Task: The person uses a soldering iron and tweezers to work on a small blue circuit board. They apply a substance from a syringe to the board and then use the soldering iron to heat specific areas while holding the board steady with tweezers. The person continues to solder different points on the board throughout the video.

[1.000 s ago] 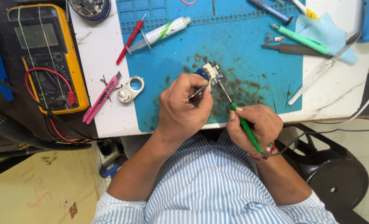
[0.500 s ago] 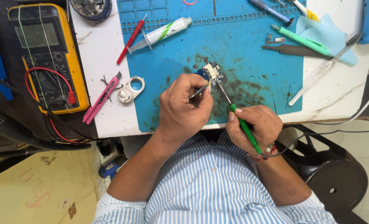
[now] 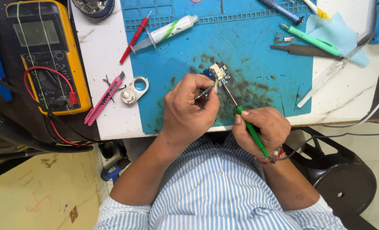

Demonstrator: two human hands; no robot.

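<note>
A small circuit board point(image 3: 219, 73) lies on the stained blue work mat point(image 3: 257, 51). My left hand point(image 3: 188, 110) grips metal tweezers point(image 3: 205, 91) whose tips reach the board's near edge. My right hand point(image 3: 260, 127) holds a green-handled soldering iron point(image 3: 250, 128); its thin metal tip slants up to the board. A dark cord leaves the handle past my wrist.
A yellow multimeter point(image 3: 44, 55) with red leads sits at the left. A pink utility knife point(image 3: 103, 99), a white ring-shaped part point(image 3: 134, 90), a red-plunger syringe point(image 3: 166, 30), a green tool point(image 3: 311, 39) and blue cloth point(image 3: 336, 34) lie around the mat. A black stool point(image 3: 343, 183) stands at the lower right.
Both hands stay at the board; the iron and tweezers shift only slightly.
</note>
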